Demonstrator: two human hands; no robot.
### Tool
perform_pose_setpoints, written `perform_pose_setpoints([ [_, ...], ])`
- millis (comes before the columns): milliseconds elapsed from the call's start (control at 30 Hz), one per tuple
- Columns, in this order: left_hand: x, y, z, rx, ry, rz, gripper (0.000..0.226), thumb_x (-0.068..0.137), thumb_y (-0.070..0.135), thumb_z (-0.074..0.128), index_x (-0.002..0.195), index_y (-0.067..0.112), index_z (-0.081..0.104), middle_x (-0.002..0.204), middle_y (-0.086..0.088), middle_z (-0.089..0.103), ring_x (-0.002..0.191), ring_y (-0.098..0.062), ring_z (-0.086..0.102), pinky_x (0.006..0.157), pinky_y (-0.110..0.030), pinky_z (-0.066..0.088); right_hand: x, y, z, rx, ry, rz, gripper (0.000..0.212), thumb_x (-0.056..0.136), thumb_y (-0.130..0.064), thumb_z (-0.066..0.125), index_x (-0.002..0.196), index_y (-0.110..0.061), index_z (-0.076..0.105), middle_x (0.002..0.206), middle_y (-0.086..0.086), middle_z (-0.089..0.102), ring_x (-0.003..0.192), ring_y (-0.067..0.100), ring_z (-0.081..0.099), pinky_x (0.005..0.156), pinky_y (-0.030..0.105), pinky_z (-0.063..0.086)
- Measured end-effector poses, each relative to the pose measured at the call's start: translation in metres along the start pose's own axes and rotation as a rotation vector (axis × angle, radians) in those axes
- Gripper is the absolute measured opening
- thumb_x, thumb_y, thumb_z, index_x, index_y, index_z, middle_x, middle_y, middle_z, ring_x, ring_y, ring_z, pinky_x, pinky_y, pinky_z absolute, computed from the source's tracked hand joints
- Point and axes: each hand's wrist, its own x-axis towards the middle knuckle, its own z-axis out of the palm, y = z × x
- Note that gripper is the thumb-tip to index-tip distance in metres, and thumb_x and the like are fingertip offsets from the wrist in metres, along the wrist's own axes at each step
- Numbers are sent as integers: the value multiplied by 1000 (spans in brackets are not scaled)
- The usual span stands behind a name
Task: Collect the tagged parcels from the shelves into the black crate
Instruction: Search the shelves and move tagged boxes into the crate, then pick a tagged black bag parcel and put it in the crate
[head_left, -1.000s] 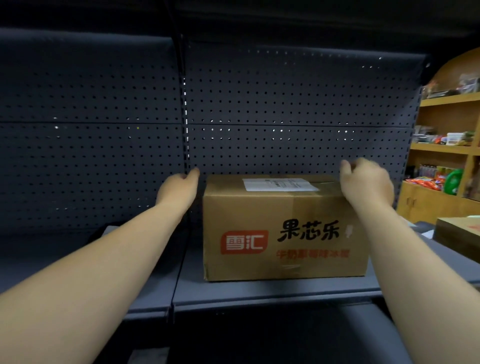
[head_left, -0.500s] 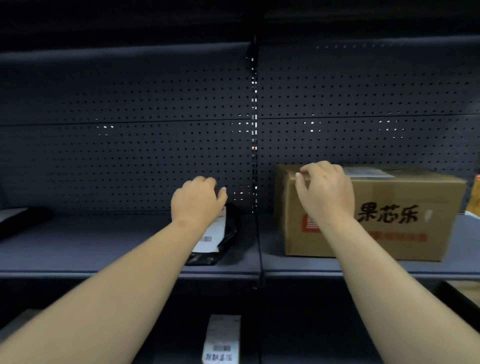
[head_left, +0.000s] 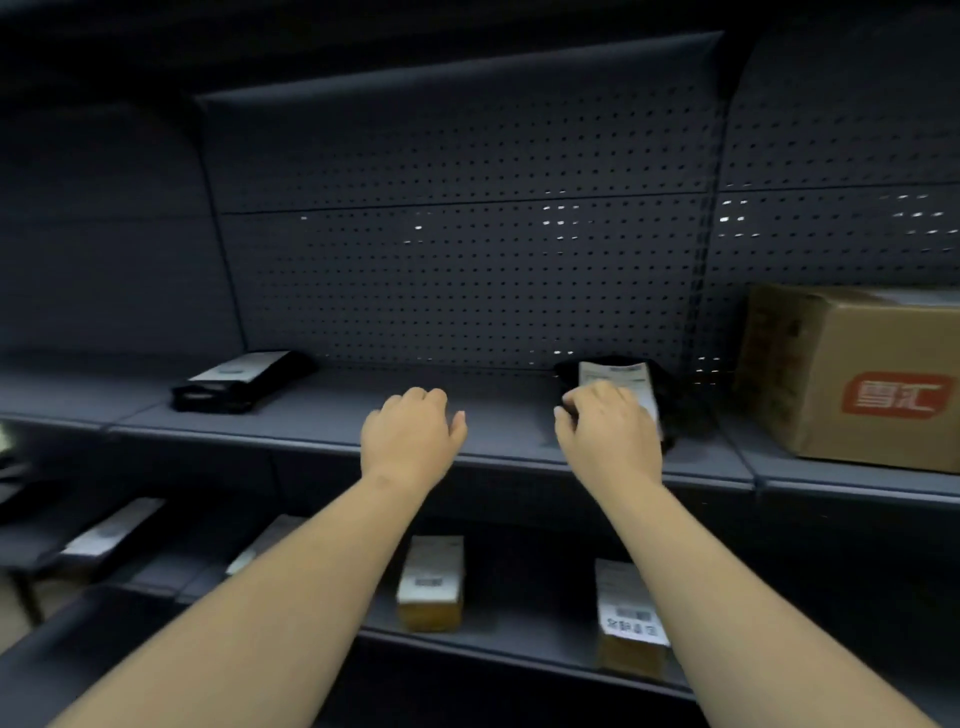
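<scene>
Both hands reach over the front edge of the middle shelf (head_left: 291, 415). The left hand (head_left: 410, 441), at frame centre, hovers loosely curled over bare shelf, holding nothing. The right hand (head_left: 608, 436) rests its fingers on a black bag parcel (head_left: 670, 400) with a white label — whether it grips it I cannot tell. Another black parcel (head_left: 244, 382) lies at left, a cardboard box (head_left: 857, 374) at far right. Two small brown parcels (head_left: 431, 592) sit on the lower shelf (head_left: 519, 644).
</scene>
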Motion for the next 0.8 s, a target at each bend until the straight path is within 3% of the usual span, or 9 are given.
perform_pose_setpoints([
  [333, -77, -171, -16, 147, -63, -213, 41, 95, 46, 35, 109, 17, 60, 105, 0, 63, 91, -21, 60, 68, -31, 42, -47, -168, 90, 166, -223, -177, 35, 97, -37, 40, 122, -21, 57, 123, -3, 58, 116, 18, 49, 98, 33, 39],
  [800, -155, -347, -34, 295, -98, -643, 32, 91, 44, 43, 98, 18, 61, 107, -4, 63, 100, -27, 58, 76, -36, 45, -79, -364, 178, 329, -449, -542, 35, 95, -38, 44, 122, -20, 56, 123, -2, 56, 115, 20, 49, 95, 34, 39],
])
